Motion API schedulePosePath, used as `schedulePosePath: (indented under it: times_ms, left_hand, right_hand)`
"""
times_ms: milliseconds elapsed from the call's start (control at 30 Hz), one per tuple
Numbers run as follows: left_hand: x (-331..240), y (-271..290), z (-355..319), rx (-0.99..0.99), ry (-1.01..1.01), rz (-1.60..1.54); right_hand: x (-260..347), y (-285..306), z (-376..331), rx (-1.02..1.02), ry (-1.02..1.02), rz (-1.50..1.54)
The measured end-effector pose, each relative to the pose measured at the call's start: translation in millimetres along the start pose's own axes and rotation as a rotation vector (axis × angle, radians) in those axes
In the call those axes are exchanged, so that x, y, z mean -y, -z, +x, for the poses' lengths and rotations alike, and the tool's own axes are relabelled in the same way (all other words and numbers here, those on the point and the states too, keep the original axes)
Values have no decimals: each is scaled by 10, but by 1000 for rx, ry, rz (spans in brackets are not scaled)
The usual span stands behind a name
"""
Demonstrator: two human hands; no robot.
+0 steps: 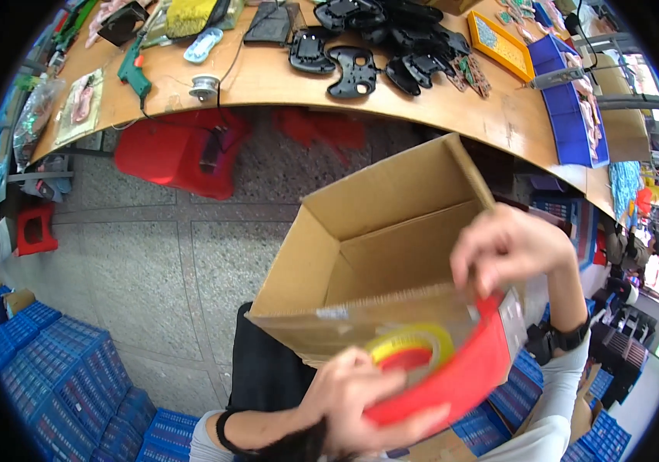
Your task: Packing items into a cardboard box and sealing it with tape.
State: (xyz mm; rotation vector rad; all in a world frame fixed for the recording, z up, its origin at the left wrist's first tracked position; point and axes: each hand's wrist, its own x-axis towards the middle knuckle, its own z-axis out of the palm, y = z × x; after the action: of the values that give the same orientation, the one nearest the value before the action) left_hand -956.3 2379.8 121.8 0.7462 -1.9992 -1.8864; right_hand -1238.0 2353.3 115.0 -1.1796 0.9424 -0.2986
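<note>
My left hand (360, 404) is wrapped round a roll of red tape (445, 389) with a yellow inner ring, low in front of me. A red stretch of it runs up toward my right hand (514, 246), whose fingers pinch together at the tape's upper end, beside the near right corner of a cardboard box (391, 185). The box is open and tilted, and its inside shows bare brown walls. Its near side lies against the tape roll and is partly hidden by it. Both hands are slightly blurred.
A wooden bench (268, 88) curves across the far side, with black game controller shells (354, 71), a green glue gun (134, 71), a yellow tray (503, 46) and a blue bin (568, 100). Below stands a red stool (183, 158). Blue boxes (60, 369) are stacked at the left.
</note>
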Motion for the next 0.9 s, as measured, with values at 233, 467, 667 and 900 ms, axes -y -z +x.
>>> schedulePosePath:
  times_ms: [233, 467, 667, 900]
  left_hand:
    - [841, -333, 1241, -19, 425, 35]
    - [1039, -714, 1907, 75, 397, 34]
    - [738, -447, 1770, 90, 509, 25]
    - [517, 506, 499, 50, 702, 206]
  right_hand:
    - [-1480, 692, 311, -551, -100, -650]
    - [-2258, 1198, 149, -848, -236, -349]
    - [-2580, 1444, 83, -839, -285, -370]
    - [-2785, 1603, 54, -847, -237, -257]
